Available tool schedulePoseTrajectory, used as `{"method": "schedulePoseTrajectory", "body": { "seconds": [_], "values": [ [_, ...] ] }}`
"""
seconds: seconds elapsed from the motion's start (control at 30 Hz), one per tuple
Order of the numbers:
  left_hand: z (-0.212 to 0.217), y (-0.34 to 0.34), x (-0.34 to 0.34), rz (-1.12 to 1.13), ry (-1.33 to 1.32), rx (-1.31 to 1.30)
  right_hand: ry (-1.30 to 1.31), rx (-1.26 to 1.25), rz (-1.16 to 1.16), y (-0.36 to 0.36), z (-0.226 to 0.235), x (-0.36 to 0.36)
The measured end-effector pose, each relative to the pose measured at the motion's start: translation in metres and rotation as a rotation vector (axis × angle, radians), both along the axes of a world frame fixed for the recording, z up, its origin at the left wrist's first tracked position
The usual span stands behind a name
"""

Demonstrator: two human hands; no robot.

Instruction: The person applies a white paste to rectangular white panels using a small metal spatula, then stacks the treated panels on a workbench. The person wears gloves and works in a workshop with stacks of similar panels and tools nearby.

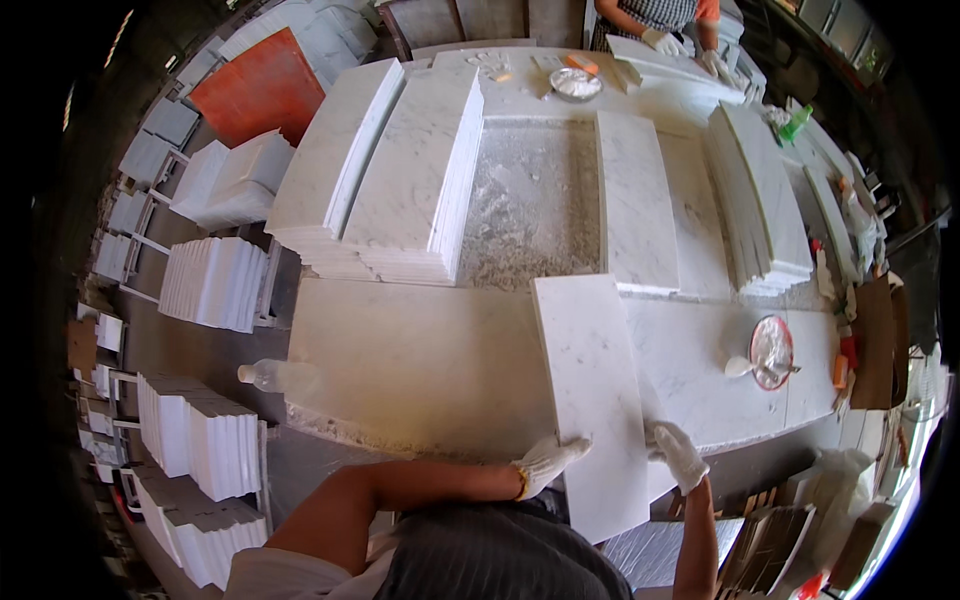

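A long white marble slab (pixel 592 390) with grey veins lies lengthwise toward me, its near end overhanging the table's front edge by my body. My left hand (pixel 553 466), in a white knit glove, grips the slab's left edge with the thumb on its upper face and the fingers hidden below. At the opposite edge, my gloved right hand (pixel 680 457) is closed on the slab's side; its fingertips are partly hidden. The slab's far end reaches another marble slab (pixel 637 200), which lies beside a rough, dusty recessed area (pixel 535 190).
Two stacks of marble slabs (pixel 415 170) stand at the far left, another stack (pixel 755 195) at the right. A red-rimmed bowl of white paste (pixel 772 352) sits on the right, a plastic bottle (pixel 275 376) at the left edge. A gloved co-worker (pixel 665 42) handles a slab across the table.
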State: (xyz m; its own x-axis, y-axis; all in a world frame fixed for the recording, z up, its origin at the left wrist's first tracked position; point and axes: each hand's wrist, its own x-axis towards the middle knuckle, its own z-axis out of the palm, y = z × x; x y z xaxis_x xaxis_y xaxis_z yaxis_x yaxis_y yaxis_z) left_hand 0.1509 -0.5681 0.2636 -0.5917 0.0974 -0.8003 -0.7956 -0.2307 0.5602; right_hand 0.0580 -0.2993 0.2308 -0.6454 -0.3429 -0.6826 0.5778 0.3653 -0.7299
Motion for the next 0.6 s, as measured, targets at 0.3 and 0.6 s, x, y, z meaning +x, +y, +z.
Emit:
{"method": "schedulePoseTrajectory", "body": {
  "seconds": [0.3,0.6],
  "values": [
    [0.003,-0.012,0.003,-0.023,0.091,0.048,-0.074,-0.180,-0.070,-0.040,0.052,0.019],
    [-0.083,0.023,0.051,0.223,0.482,-0.400,0.162,-0.002,0.060,-0.079,0.092,0.038]
  ]
}}
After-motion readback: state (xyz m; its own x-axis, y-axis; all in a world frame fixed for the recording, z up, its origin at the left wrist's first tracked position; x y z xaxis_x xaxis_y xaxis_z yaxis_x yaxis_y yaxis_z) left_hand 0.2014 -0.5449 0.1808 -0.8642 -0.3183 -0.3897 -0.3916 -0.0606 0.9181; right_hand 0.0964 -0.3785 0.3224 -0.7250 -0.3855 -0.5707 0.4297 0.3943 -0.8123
